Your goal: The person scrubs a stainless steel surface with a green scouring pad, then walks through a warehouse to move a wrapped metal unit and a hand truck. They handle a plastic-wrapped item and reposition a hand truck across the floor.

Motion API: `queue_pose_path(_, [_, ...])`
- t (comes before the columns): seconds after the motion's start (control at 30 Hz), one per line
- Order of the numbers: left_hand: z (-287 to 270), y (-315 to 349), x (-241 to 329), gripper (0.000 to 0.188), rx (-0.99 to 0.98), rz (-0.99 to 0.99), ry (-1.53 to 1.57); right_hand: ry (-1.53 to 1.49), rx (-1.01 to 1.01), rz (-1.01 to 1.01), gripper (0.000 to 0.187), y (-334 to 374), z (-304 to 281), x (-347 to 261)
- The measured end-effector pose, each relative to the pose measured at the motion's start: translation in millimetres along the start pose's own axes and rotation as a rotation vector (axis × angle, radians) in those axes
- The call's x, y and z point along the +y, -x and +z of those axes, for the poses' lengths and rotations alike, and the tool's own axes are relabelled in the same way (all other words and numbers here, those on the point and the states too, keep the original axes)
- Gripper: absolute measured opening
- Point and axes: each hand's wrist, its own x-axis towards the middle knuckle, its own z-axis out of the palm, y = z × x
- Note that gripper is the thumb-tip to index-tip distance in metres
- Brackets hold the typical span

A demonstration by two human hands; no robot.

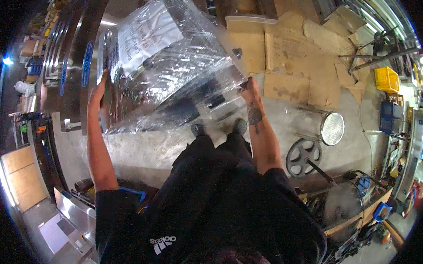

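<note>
A large block-shaped package [195, 52] wrapped in shiny clear plastic film spans the space in front of me, tilted. Under the film, a white printed sheet [149, 34] lies on its upper face, and dark and grey parts show through the near side. My left hand [100, 92] grips the package's left edge, its fingers partly hidden behind the film. At the lower right corner, my right hand [251, 90] is closed on the wrapped edge. What the package holds cannot be made out clearly.
Flattened cardboard sheets [311, 65] cover the floor at the far right. A round-topped metal stool [332, 129] and a dark spoked wheel [303, 158] are at my right. Long metal panels [76, 57] stand at the left; a yellow crate [386, 80] is at the right edge.
</note>
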Motion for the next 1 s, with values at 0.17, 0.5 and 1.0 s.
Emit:
queue_pose_path(0.17, [6,-22,21,0.118,-0.013,0.009,-0.003,0.120,-0.093,-0.215,0.027,-6,-22,4])
queue_pose_path(0.5, [16,18,-63,0.098,0.178,0.168,-0.175,0.872,0.159,-0.264,0.028,66,6,-36])
queue_pose_path(1.0, [80,137,8,0.095,0.142,0.062,-0.045,0.839,0.247,0.202,0.019,129,-69,-34])
